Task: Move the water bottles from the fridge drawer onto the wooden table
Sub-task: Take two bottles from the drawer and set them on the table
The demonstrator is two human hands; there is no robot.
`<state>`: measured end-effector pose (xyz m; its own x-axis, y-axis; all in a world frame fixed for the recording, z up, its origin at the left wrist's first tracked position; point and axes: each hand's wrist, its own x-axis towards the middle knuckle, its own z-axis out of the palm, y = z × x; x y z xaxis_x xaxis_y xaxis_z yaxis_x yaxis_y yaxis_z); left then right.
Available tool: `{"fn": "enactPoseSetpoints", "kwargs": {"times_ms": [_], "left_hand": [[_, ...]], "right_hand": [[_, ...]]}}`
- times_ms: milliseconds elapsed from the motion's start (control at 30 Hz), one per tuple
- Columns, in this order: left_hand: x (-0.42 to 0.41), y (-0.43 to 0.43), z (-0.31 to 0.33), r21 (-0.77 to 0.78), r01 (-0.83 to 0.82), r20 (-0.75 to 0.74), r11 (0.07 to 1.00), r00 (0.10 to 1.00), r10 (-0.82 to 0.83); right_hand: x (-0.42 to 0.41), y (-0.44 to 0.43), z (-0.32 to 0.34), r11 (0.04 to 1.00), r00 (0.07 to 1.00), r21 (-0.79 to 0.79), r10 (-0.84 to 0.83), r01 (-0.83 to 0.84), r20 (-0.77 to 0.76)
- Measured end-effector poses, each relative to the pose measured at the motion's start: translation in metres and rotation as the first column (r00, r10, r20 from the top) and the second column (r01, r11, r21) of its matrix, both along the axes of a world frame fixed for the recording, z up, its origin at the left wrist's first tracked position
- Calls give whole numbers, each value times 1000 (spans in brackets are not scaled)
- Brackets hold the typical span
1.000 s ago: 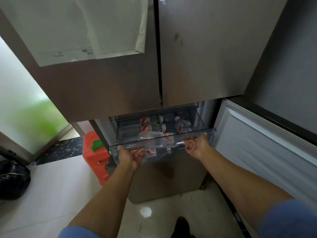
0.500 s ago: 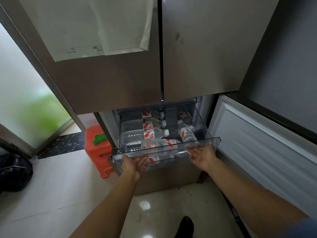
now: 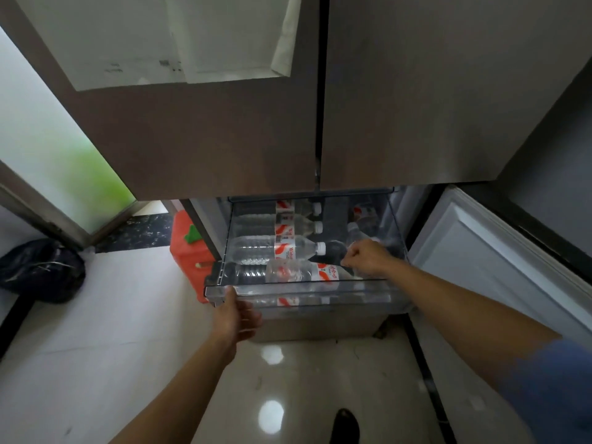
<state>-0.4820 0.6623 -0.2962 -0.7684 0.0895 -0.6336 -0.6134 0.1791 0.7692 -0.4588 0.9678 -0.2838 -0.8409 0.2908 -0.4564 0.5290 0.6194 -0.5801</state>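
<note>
Down below, the clear fridge drawer (image 3: pixel 320 299) is standing pulled out under the two brown upper doors (image 3: pixel 224 139). The water bottles (image 3: pixel 272 249) are lying on their sides inside it, most with white caps pointing right, a few more angled in the right part. Each is wearing a white label with a red swoosh; there is lettering on it, too blurred to read. White paper sheets (image 3: pixel 179 36) are hanging on the left door, their small dark print also unreadable.

The right hand (image 3: pixel 368 258) is reaching over the front rim into the right part of the drawer, knuckles up and fingers curled down at a bottle there; whether they are actually closing on it cannot be told. The left hand (image 3: pixel 238 317) is gripping the drawer front near its left corner, thumb lying up against the lip and blurred fingers tucking underneath.

A glossy pale tile floor (image 3: pixel 128 347) is throwing back round light spots. An orange-red plastic container (image 3: pixel 184 251) is sitting left of the fridge, a black bag (image 3: pixel 41 270) is slumping farther left, and a frosted glass panel (image 3: pixel 41 129) is glowing green behind. The white inner face of the open lower door (image 3: pixel 496 257) is showing on the right.
</note>
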Motion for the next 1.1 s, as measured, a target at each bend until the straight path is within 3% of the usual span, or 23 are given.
{"fn": "enactPoseSetpoints", "kwargs": {"times_ms": [133,267,400,500,567,633,733,833,1000,1100], "left_hand": [[-4,-4,2,-166,77,-115,983,989,-97],[-7,-7,6,-290,145,-146,946,970,-193],[-17,-8,18,-406,260,-36,876,953,-300],[-30,-11,33,-480,434,113,762,892,-438],[-39,-8,46,-522,550,180,652,818,-546],[-52,2,59,-567,600,154,564,750,-643],[-75,35,70,-617,564,-43,549,672,-739],[-98,76,67,-703,512,-191,493,532,-825],[-114,130,44,-899,394,-125,193,192,-973],[-113,154,23,-946,320,-52,60,36,-998]], "right_hand": [[-35,1,-19,947,921,-147,313,-285,232],[-53,-2,-31,899,813,-253,434,-358,389],[-61,4,-31,900,838,-266,424,-346,344],[-66,13,-14,897,854,-243,431,-370,290],[-65,21,2,890,845,-244,447,-386,293],[-61,30,18,891,849,-229,446,-392,283],[-50,42,35,914,877,-193,400,-358,267],[-34,49,50,940,907,-80,340,-330,247],[2,63,78,889,950,348,241,-298,199],[21,69,77,902,971,363,197,-234,137]]}}
